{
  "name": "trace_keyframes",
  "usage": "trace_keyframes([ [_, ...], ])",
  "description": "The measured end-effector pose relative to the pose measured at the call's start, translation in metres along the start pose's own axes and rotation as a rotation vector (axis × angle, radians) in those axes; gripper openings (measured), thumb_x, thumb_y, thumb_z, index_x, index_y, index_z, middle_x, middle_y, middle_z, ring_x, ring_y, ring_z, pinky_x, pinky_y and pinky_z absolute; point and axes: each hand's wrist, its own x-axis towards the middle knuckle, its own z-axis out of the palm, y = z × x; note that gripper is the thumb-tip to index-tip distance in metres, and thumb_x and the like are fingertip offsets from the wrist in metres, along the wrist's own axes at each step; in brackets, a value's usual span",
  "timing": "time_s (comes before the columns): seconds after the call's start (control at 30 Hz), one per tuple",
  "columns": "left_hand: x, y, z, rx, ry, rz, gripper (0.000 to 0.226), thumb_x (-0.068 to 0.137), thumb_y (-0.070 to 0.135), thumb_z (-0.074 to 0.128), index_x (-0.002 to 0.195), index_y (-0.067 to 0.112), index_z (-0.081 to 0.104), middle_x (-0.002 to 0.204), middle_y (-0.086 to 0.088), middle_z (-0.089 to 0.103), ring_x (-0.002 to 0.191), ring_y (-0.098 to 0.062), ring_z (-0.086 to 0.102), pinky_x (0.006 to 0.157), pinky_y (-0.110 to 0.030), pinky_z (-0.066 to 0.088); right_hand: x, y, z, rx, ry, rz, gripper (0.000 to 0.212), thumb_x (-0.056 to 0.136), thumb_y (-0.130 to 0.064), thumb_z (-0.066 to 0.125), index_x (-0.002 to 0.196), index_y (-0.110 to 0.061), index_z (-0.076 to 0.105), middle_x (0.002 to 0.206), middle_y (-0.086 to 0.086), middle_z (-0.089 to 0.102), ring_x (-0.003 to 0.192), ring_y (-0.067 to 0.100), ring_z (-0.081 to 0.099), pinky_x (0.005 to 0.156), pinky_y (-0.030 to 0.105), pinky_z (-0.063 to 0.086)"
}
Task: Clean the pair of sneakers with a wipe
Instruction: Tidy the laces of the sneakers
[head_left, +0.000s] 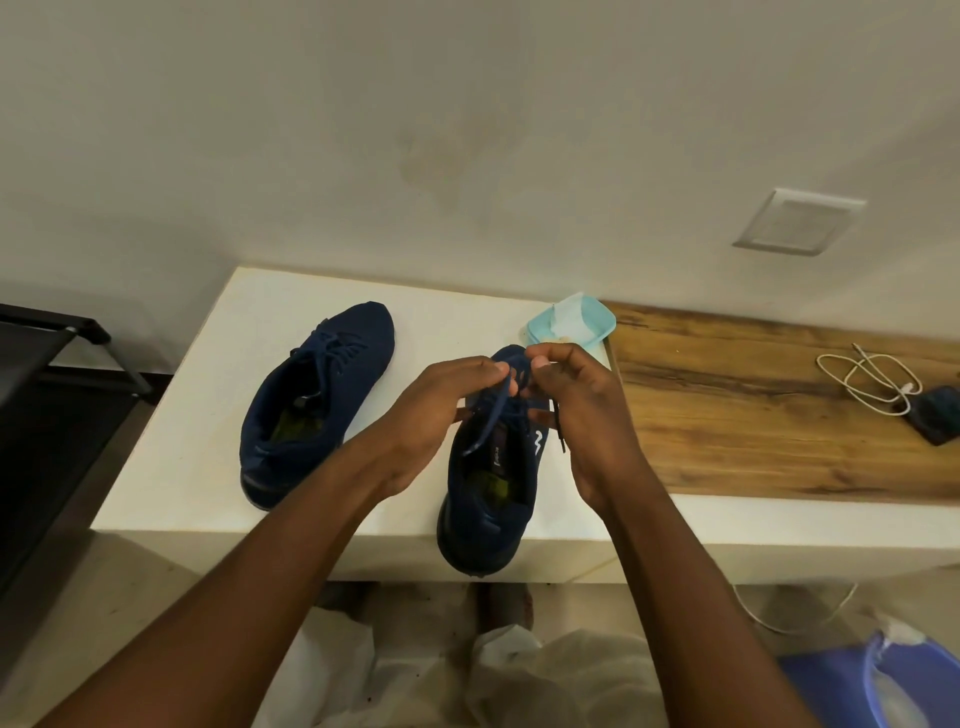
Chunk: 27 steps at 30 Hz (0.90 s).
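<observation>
The left hand (441, 410) and right hand (584, 415) each pinch the laces (489, 420) of the near sneaker (493, 499), whose heel overhangs the bench (197, 467) edge for easy reach; whether they are tying or loosening is unclear. The other sneaker (317, 400) waits alongside, and the wipe (563, 322) lies in a tray (605, 318) just behind.

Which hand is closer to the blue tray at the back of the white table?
Right. The right hand is just in front of the blue tray, fingertips near its rim. The left hand is farther left; both pinch the laces of the near sneaker.
</observation>
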Motion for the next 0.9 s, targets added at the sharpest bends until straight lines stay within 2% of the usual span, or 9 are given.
trace_keyframes([
  [0.07,0.001,-0.002,-0.001,-0.115,0.033,0.001,0.027,0.101,0.029,0.052,0.094,0.016,0.074,0.107,-0.005,0.072,0.113,-0.024,0.065,0.109,-0.044,0.046,-0.001,-0.001,0.001,-0.024,-0.01,-0.014,0.015,0.099,-0.026,0.054,0.107,-0.023,0.067,0.104,-0.007,0.07,0.101,0.016,0.066,0.093,0.039,0.055],
  [0.17,-0.002,0.004,0.001,-0.199,0.048,0.042,0.024,0.101,0.015,0.048,0.086,0.012,0.067,0.104,-0.01,0.067,0.107,-0.024,0.062,0.093,-0.036,0.046,-0.001,-0.002,0.003,-0.061,-0.007,-0.044,0.013,0.098,-0.024,0.056,0.103,-0.026,0.067,0.1,-0.014,0.068,0.103,0.014,0.065,0.093,0.038,0.055],
  [0.2,-0.001,0.005,0.0,-0.184,0.039,0.055,0.016,0.094,0.017,0.054,0.088,0.009,0.066,0.105,-0.011,0.067,0.105,-0.023,0.062,0.089,-0.033,0.047,-0.001,-0.002,0.003,-0.068,-0.005,-0.05,0.012,0.098,-0.024,0.057,0.102,-0.026,0.068,0.099,-0.014,0.068,0.102,0.014,0.065,0.092,0.038,0.056],
  [0.27,0.0,0.004,-0.004,-0.124,-0.011,0.086,0.025,0.078,0.017,0.059,0.098,0.004,0.067,0.104,-0.015,0.069,0.103,-0.025,0.065,0.088,-0.03,0.051,-0.002,-0.003,0.004,-0.075,0.003,-0.056,0.012,0.098,-0.023,0.056,0.102,-0.025,0.068,0.1,-0.01,0.069,0.099,0.014,0.066,0.09,0.037,0.057],
  [0.4,0.003,-0.004,-0.006,0.166,0.098,0.234,0.022,0.088,0.022,0.081,0.105,0.016,0.068,0.098,0.002,0.076,0.099,-0.02,0.073,0.095,-0.04,0.06,-0.002,-0.003,0.004,-0.067,0.01,-0.071,0.013,0.098,-0.021,0.057,0.104,-0.022,0.068,0.099,-0.005,0.07,0.095,0.016,0.068,0.087,0.037,0.058],
  [0.47,0.002,-0.003,-0.004,0.175,0.163,0.27,0.016,0.099,0.031,0.068,0.105,0.016,0.069,0.09,0.002,0.075,0.091,-0.019,0.075,0.092,-0.044,0.062,-0.002,-0.003,0.003,-0.064,0.0,-0.073,0.013,0.098,-0.021,0.057,0.103,-0.021,0.068,0.098,-0.004,0.071,0.094,0.017,0.069,0.086,0.038,0.059],
  [0.6,0.002,-0.004,-0.005,0.233,0.238,0.303,0.031,0.108,0.037,0.05,0.111,0.014,0.071,0.091,0.0,0.078,0.093,-0.016,0.077,0.093,-0.046,0.062,0.0,-0.002,0.002,-0.071,-0.008,-0.084,0.011,0.096,-0.021,0.058,0.098,-0.026,0.068,0.094,-0.011,0.071,0.093,0.014,0.068,0.084,0.032,0.059],
  [0.73,0.003,-0.006,-0.014,0.247,0.329,0.29,0.03,0.107,0.036,0.052,0.112,0.019,0.075,0.107,0.006,0.078,0.106,-0.01,0.074,0.101,-0.041,0.056,0.007,-0.002,-0.015,-0.044,0.119,-0.077,0.015,0.093,-0.014,0.06,0.092,-0.026,0.069,0.09,-0.005,0.07,0.083,0.012,0.066,0.072,0.023,0.057],
  [0.9,0.008,-0.012,-0.037,0.102,0.436,0.059,0.02,0.105,0.017,0.056,0.094,0.01,0.072,0.097,-0.013,0.077,0.092,-0.026,0.078,0.08,-0.035,0.064,0.02,0.022,-0.051,-0.242,0.392,-0.051,0.021,0.093,-0.016,0.052,0.087,-0.019,0.071,0.086,-0.001,0.067,0.084,0.019,0.064,0.07,0.032,0.052],
])
